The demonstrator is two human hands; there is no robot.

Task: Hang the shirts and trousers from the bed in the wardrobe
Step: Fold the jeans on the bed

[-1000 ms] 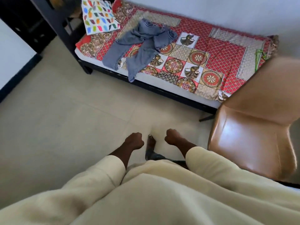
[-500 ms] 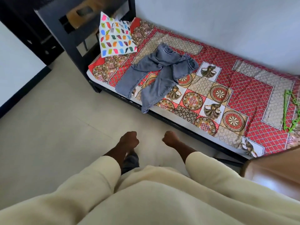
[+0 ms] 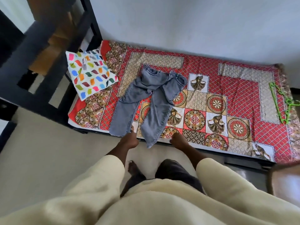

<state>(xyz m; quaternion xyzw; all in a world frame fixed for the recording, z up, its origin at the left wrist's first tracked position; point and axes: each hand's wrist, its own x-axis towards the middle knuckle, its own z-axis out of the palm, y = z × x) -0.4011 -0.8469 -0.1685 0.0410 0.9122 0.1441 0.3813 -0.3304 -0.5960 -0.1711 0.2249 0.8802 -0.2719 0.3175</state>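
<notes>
Approaching the bed: head view, the only view, looking down over cream sleeves to both hands at the bed's near edge.

Bed [image 3: 243, 88]: patterned red cover, long side toward the person, far side against the wall.

Jeans [image 3: 151, 101]: grey, spread face-up left of the bed's middle, waistband toward the wall, both leg cuffs reaching the near edge; one cuff hangs just over it. Laid flat like this, the legs are easy to take from the near side.

Hanger [image 3: 282, 103]: green, lying near the bed's right end, well apart from the jeans; probably left there for the trousers.

Pillow [image 3: 90, 73]: white with coloured patches, at the left end beside the dark bed frame.

Left hand [image 3: 129, 141]: knuckles up, fingers curled under, holding nothing visible; it sits at the near edge just below the left cuff, contact not clear.

Right hand [image 3: 178, 141]: back of hand up, fingers bent downward at the near edge, just right of the hanging cuff; it holds nothing.

Arms: both extended forward and slightly apart, bracketing the cuffs.

Step in hand, as judged: reaching for the jeans; nothing yet hung.

Wardrobe: not in view.
</notes>
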